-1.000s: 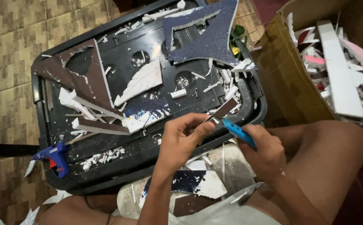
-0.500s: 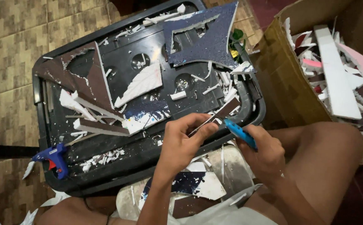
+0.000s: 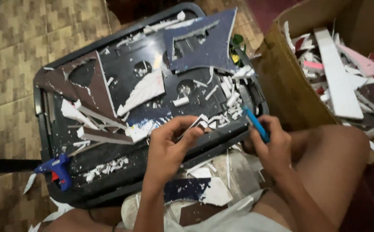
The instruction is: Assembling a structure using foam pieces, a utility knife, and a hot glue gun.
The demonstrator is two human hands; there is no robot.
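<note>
My left hand (image 3: 167,148) pinches a small thin strip of foam board (image 3: 192,126), dark on one side and white at the edge, above the near rim of a black plastic lid (image 3: 109,189). A little to the right, my right hand (image 3: 269,144) grips a blue craft knife (image 3: 255,124) with its tip pointing up and left toward the strip. The two hands are apart, with a gap between the knife and the strip. Foam scraps cover the lid: a dark blue cut sheet (image 3: 210,47), a brown sheet (image 3: 84,88), a white curved piece (image 3: 144,90).
A blue hot-glue gun (image 3: 58,169) lies at the lid's left near corner. An open cardboard box (image 3: 290,81) full of white, pink and dark offcuts stands to the right. My bare knee (image 3: 337,150) is beneath it. Tiled floor (image 3: 11,64) lies to the left; scraps litter my lap.
The right hand with the knife has drawn away to the right from the strip. The left hand has kept hold of the strip, turning it slightly.
</note>
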